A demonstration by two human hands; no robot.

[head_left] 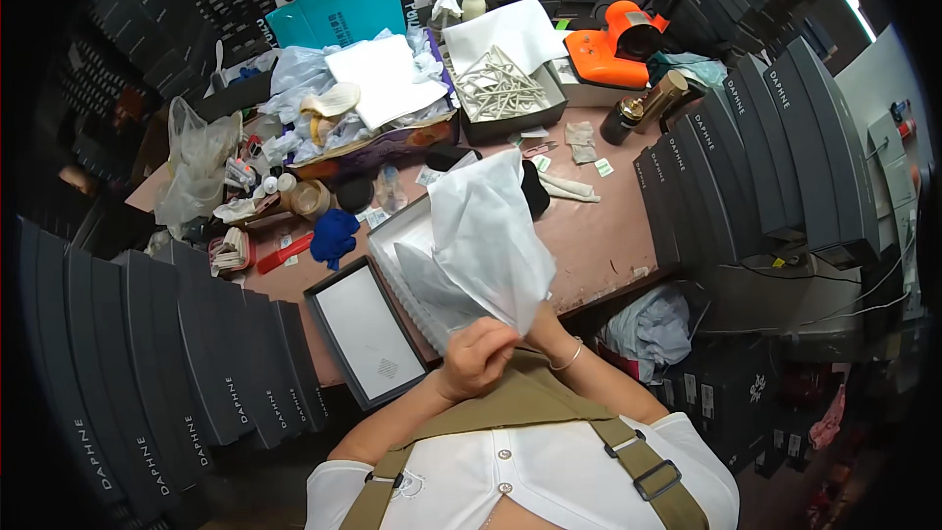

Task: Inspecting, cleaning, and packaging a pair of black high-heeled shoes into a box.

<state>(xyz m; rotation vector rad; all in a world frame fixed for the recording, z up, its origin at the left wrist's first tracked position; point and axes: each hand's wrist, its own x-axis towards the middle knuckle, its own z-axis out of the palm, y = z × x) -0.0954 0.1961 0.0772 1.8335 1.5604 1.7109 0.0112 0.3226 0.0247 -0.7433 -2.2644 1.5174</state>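
Note:
My left hand is closed on the lower corner of a large sheet of white tissue paper, held up close to my chest. My right hand, with a thin bracelet at the wrist, meets the same corner from the right; the paper and my left hand mostly hide it. The sheet hangs over an open shoe box lined with white paper on the brown table. What lies inside the box is hidden. The box's dark-rimmed lid lies upside down just left of it.
Rows of dark grey shoe boxes stand at the left and right. Further back lie a blue cloth, a box of white shoe fillers, an orange tool, plastic bags and a tape roll.

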